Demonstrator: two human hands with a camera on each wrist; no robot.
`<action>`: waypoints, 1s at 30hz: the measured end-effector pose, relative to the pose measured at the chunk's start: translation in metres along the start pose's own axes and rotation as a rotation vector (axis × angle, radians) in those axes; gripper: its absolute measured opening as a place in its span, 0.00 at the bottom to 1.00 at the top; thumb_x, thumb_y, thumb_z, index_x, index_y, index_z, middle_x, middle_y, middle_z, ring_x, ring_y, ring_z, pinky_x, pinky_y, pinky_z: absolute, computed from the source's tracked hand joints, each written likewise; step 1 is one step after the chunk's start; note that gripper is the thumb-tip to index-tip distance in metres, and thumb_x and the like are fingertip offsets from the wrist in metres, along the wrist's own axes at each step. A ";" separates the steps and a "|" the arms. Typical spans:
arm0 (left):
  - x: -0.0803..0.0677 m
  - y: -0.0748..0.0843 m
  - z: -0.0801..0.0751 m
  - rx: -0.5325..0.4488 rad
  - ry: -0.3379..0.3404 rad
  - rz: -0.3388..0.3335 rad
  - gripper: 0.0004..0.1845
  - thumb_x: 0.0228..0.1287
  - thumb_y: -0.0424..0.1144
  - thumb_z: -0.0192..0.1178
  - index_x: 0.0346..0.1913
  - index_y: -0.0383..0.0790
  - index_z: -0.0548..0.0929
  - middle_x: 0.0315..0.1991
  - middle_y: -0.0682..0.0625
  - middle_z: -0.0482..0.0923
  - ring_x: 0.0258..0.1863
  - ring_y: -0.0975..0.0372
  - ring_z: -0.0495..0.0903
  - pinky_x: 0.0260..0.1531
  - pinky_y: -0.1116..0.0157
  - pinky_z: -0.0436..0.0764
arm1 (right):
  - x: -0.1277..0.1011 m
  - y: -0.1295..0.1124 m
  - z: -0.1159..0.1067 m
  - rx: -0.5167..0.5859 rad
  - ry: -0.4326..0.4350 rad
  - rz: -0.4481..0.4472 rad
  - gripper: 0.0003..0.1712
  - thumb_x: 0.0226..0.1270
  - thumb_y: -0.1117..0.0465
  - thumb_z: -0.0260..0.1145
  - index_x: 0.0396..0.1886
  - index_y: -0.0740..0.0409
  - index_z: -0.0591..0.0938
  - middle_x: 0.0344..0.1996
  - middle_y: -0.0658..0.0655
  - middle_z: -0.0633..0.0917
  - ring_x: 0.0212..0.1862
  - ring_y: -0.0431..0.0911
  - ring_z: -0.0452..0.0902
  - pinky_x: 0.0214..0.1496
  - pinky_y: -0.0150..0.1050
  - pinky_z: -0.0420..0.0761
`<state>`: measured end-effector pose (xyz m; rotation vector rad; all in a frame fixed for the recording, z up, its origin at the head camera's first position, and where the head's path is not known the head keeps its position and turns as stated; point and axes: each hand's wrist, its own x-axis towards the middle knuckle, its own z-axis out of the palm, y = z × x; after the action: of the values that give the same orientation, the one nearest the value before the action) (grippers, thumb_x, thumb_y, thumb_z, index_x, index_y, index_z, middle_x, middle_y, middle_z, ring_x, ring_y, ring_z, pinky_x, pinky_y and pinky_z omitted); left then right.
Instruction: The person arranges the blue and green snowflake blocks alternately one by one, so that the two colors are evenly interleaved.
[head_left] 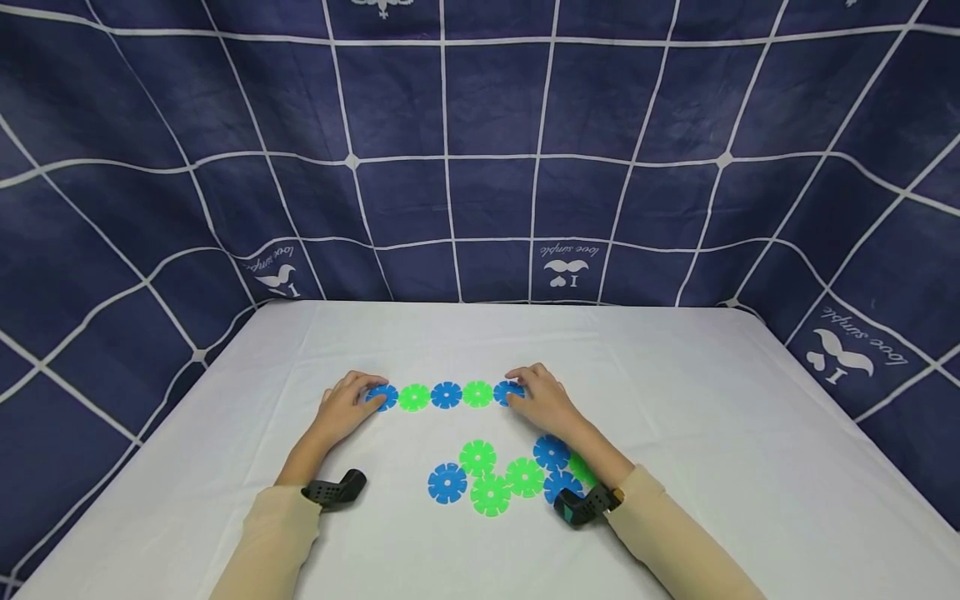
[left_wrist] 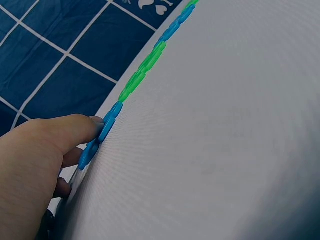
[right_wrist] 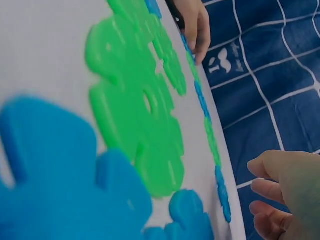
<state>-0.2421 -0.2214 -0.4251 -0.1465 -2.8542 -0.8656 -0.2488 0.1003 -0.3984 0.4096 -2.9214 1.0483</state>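
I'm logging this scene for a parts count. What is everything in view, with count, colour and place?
Row discs: five, blue and green alternating, flat in a line mid-table.
Loose discs: seven visible, four green and three blue, clustered nearer the person.
Table: one, white cover.
Backdrop: one, navy cloth with white grid.
Wrist cameras: two, black, one on each wrist.
Left hand: touches the row's left blue end disc.
Right hand: touches the row's right blue end disc.
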 end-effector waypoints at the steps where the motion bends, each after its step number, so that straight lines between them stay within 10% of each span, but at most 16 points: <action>1: 0.000 0.000 0.000 0.000 0.001 0.000 0.18 0.61 0.45 0.56 0.52 0.41 0.77 0.50 0.42 0.72 0.53 0.49 0.69 0.44 0.54 0.57 | -0.002 -0.002 -0.001 -0.004 0.003 -0.019 0.21 0.58 0.54 0.62 0.53 0.51 0.76 0.43 0.54 0.76 0.41 0.46 0.70 0.49 0.45 0.67; 30: 0.001 0.000 -0.001 0.006 -0.013 -0.002 0.19 0.61 0.46 0.55 0.52 0.41 0.77 0.50 0.42 0.72 0.53 0.49 0.69 0.46 0.53 0.58 | -0.065 -0.007 0.024 -0.026 -0.143 -0.260 0.16 0.59 0.52 0.61 0.48 0.46 0.79 0.45 0.48 0.73 0.48 0.42 0.68 0.46 0.41 0.62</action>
<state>-0.2425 -0.2218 -0.4242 -0.1497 -2.8694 -0.8595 -0.1826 0.0960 -0.4193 0.8698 -2.8901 0.9805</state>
